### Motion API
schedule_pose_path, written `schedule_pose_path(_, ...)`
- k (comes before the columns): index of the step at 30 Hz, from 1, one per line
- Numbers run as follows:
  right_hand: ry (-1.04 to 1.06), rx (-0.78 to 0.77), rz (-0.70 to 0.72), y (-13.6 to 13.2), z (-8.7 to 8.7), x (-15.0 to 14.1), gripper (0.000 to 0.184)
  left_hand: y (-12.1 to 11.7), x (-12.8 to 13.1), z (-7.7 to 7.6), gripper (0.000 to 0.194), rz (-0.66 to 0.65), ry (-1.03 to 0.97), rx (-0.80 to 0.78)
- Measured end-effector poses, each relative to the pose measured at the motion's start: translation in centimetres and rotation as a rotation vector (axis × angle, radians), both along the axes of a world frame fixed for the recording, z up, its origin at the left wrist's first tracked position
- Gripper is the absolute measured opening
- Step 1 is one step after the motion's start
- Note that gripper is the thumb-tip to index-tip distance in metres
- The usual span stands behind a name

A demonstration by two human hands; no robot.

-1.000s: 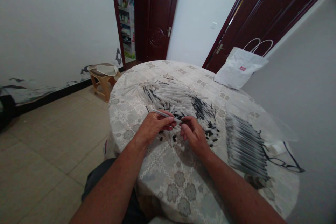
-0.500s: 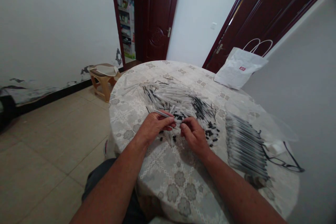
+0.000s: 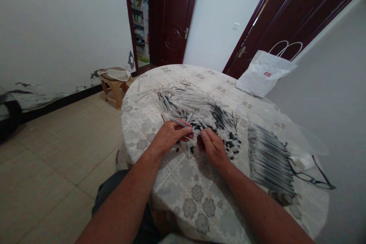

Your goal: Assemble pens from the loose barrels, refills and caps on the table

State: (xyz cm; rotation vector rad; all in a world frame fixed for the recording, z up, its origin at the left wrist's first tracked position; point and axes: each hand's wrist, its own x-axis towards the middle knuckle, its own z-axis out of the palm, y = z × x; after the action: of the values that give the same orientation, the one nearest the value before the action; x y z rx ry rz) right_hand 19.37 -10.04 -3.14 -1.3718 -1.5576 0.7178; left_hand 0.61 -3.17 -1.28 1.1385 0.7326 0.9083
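My left hand [image 3: 171, 136] is closed round a pale pen barrel [image 3: 180, 122], which points up and left from its fingers. A short gap to the right, my right hand [image 3: 214, 146] is pinched, and whatever it may hold is too small to make out. Just beyond both hands lie small black and clear pen caps [image 3: 231, 145]. Behind them spreads a loose heap of pale pen barrels [image 3: 185, 101]. Thin black refills [image 3: 221, 116] are bunched at the heap's right end.
The round table wears a patterned cloth [image 3: 197, 206]. To the right are a row of pens [image 3: 270, 160], clear plastic film [image 3: 310, 139] and eyeglasses [image 3: 311, 179]. A white paper bag [image 3: 263, 74] stands at the back right. A stool [image 3: 116, 87] is beyond the left edge.
My right hand's fingers have turned and closed more tightly together. The left hand keeps its hold on the pen barrel. The whole view has shifted slightly.
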Motion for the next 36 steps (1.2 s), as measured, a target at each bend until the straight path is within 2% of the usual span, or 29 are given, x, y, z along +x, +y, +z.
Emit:
schedule_pose_path(3, 0.035, 0.007, -0.026, 0.0, -0.3, 0.1, 0.026, 0.0, 0.0, -0.1, 0.028, -0.007, 0.010, 0.020)
schedule_pose_path(7, -0.070, 0.034, -0.070, -0.1, -0.3, 0.2, 0.021, -0.1, -0.1, -0.1, 0.026, -0.019, 0.021, 0.042)
schedule_pose_path(14, -0.041, 0.010, -0.004, -0.3, 0.0, -0.3, 0.040, -0.1, 0.0, -0.1, 0.029, -0.019, 0.016, 0.024)
schedule_pose_path(18, -0.004, 0.004, -0.009, -0.2, -0.2, -0.2, 0.032, -0.2, 0.1, -0.1, 0.028, -0.021, 0.025, 0.042)
schedule_pose_path(21, -0.069, 0.028, -0.014, -0.2, 0.0, 0.0, 0.025, -0.2, 0.1, -0.1, 0.028, -0.019, 0.048, 0.067)
schedule_pose_path(25, -0.191, 0.058, -0.003, -0.2, 0.4, -0.1, 0.035, -0.2, 0.0, 0.0, 0.032, 0.001, 0.068, 0.064)
schedule_pose_path(28, -0.246, 0.104, -0.012, -0.2, 0.4, -0.3, 0.025, -0.2, -0.1, 0.0, 0.032, -0.005, 0.109, 0.082)
schedule_pose_path(32, -0.330, 0.164, -0.058, 0.0, 0.8, 0.1, 0.025, -0.3, 0.0, 0.3, 0.031, -0.025, 0.212, 0.176)
schedule_pose_path(36, -0.325, 0.134, -0.182, 0.3, 2.4, 2.0, 0.027, -0.1, 0.1, 0.3, 0.022, 0.087, 0.342, 0.428)
